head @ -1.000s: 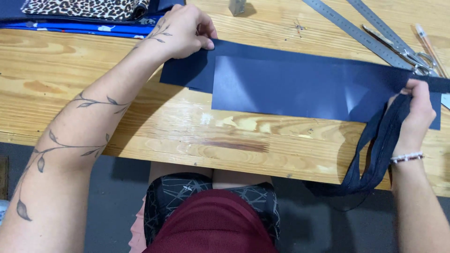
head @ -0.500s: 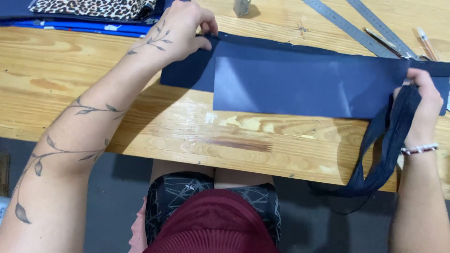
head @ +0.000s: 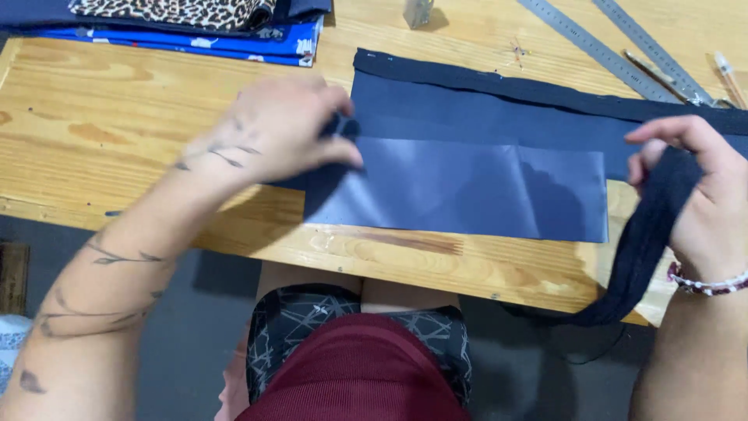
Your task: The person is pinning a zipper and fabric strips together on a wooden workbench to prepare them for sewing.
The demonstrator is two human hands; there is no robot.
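A dark navy fabric panel (head: 467, 117) lies flat on the wooden table (head: 117, 132), with a smoother, shinier navy piece (head: 467, 191) on top of it near the front edge. My left hand (head: 273, 132) pinches the left edge of the navy fabric. My right hand (head: 701, 195) grips a dark navy strap (head: 643, 242) that runs along the fabric's far edge and hangs down off the table's front right.
Folded fabrics, leopard print (head: 171, 12) over blue (head: 195, 40), are stacked at the back left. Two metal rulers (head: 608, 47) and pencils (head: 728, 74) lie at the back right. A small metal object (head: 417, 12) stands at the back centre. My knees are under the table.
The view has shifted so the fabric sits further right. My left hand has moved from the fabric's upper left corner down to its left edge. My right hand has lifted the strap higher.
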